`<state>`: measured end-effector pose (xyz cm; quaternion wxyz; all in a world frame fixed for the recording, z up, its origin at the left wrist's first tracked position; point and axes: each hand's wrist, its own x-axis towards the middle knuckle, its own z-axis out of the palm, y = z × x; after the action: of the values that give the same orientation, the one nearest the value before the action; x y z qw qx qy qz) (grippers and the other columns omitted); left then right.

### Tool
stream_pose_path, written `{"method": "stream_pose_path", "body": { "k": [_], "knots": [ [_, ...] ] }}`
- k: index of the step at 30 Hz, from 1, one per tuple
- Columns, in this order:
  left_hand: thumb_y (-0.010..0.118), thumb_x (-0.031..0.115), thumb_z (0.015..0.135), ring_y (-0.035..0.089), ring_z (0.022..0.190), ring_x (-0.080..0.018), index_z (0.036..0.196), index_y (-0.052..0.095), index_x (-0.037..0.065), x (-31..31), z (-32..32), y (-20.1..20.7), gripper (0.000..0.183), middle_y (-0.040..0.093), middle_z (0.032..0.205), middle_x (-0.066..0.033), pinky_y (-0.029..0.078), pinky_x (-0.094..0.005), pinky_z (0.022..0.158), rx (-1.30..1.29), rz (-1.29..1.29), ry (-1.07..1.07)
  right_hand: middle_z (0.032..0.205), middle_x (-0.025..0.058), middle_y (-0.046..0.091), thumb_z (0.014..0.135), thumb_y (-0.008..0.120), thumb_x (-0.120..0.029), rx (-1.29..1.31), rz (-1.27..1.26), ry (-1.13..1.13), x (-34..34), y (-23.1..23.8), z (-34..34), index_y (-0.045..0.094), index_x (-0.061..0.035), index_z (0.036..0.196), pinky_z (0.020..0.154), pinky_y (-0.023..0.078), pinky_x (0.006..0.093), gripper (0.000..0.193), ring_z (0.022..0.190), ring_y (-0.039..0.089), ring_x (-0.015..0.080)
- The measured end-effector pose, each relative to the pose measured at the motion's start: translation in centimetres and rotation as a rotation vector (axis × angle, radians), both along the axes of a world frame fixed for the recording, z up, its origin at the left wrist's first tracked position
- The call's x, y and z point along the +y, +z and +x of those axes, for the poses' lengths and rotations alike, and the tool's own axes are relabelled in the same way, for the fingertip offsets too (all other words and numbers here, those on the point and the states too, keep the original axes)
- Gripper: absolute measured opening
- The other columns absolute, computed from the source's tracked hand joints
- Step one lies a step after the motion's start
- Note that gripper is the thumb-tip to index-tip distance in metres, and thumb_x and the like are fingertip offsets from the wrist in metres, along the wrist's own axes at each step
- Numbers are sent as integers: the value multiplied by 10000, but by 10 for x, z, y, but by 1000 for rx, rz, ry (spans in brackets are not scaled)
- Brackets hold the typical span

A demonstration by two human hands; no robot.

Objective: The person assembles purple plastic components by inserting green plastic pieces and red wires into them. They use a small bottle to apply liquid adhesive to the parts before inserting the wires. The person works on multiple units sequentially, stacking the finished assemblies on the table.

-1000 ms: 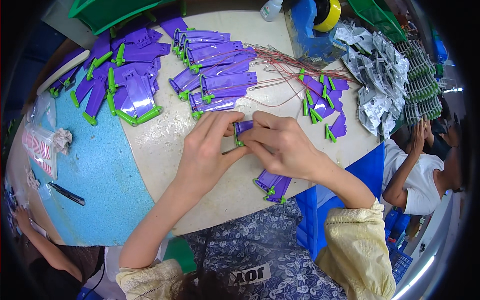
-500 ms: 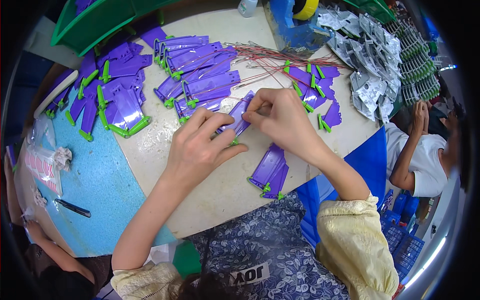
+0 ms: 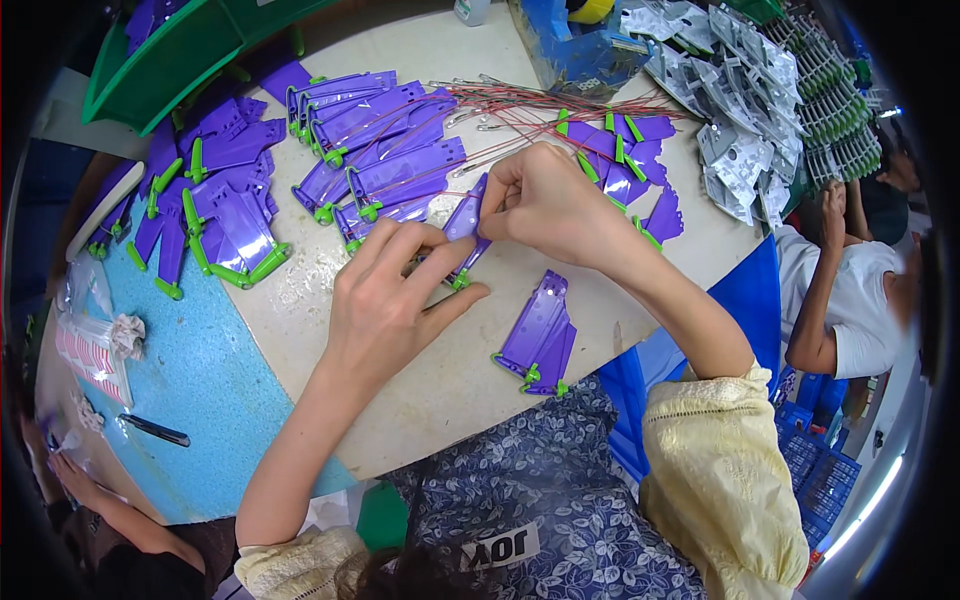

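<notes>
Under the fingers of my left hand (image 3: 395,285) lies a narrow purple plastic part (image 3: 464,218) with a green end piece, steadied against the table. My right hand (image 3: 555,210) is pinched at the right edge of the same part; its fingertips hide whatever small thing they grip. Just left of and beyond my hands, several purple parts with green ends (image 3: 410,180) lie overlapped in a row. Thin red wires (image 3: 540,108) run across them to the right. Nearer me, a few purple parts (image 3: 540,335) rest stacked by the table's front edge.
More purple parts (image 3: 235,215) pile up at the left below a green bin (image 3: 165,65). Grey metal-coloured pieces (image 3: 735,110) heap at the right, beside a blue tape dispenser (image 3: 575,55). A black pen (image 3: 153,430) lies on the blue mat (image 3: 220,400). Other people sit at both sides.
My right wrist has bent and risen a little, with its fingertips still at the part's right edge. My left hand stays on the part. The whole view has shifted slightly.
</notes>
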<state>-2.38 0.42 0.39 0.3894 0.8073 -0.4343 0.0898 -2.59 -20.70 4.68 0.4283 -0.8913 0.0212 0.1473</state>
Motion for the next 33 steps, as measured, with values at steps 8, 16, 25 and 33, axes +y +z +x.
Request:
{"method": "stream_pose_path", "body": {
  "k": [8,16,25,33],
  "knots": [
    [855,159,694,592,843,-241,796,643,29,-3,9,3,269,720,1106,-24,536,-339,669,-14,31,-140,672,72,666,733,761,-39,-138,-126,-69,-2,1,-6,728,29,825,576,466,292,119,607,602,127],
    [880,139,671,578,831,-259,784,645,13,-8,2,12,290,744,1138,-60,509,-350,735,76,64,-69,699,-11,616,952,714,-256,-568,-297,-600,-98,56,34,734,16,1002,599,432,248,278,619,512,66],
    [899,148,633,569,815,-257,717,613,6,-7,4,11,330,754,1110,-78,493,-360,704,70,45,-97,557,-43,462,806,747,-213,-135,188,-616,-101,49,26,686,4,712,493,326,263,243,502,381,68],
    [881,145,691,630,975,-307,1370,488,6,-9,3,7,797,727,1116,-84,538,-389,854,198,-4,-46,911,77,749,907,704,-115,-95,437,-74,-23,29,-48,777,-18,1038,718,516,275,179,789,674,136]
  ]
}}
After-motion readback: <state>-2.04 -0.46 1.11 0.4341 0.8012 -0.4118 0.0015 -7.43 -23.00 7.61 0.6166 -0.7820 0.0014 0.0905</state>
